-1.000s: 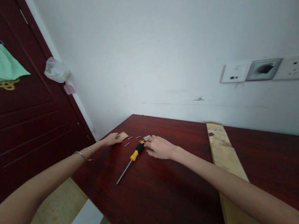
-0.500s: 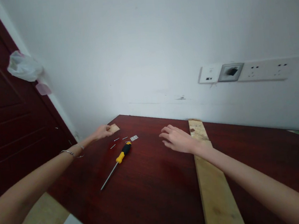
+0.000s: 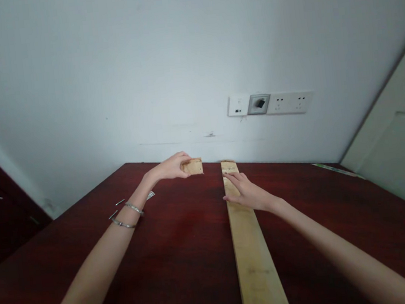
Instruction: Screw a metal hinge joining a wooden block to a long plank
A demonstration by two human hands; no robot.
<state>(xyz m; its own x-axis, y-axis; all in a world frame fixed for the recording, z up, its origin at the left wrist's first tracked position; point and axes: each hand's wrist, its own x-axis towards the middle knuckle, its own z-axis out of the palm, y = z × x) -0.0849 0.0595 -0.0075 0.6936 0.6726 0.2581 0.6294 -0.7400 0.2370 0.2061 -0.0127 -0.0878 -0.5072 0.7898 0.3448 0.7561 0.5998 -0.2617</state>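
My left hand (image 3: pixel 168 168) is shut on a small block of pale wood (image 3: pixel 192 167), gripping it at the far side of the dark red wooden table (image 3: pixel 182 232). My right hand (image 3: pixel 246 193) rests with spread fingers on the far end of a long pale wooden plank (image 3: pixel 254 263), which lies on the table. Two thin metal pins (image 3: pixel 119 202) lie left of my left forearm. A small metal hinge (image 3: pixel 151 195) is partly hidden behind that forearm. The yellow-and-black screwdriver does not show.
A white wall with a row of wall sockets (image 3: pixel 270 104) rises behind the table. A pale door (image 3: pixel 393 125) stands at the right, and a dark red door (image 3: pixel 0 204) at the left. A thin green-and-white strip (image 3: pixel 336 170) lies at the table's far right.
My view has swung right. My left hand now grips the wood block and has moved it toward the plank. My right hand has moved from above the table onto the plank's far end.
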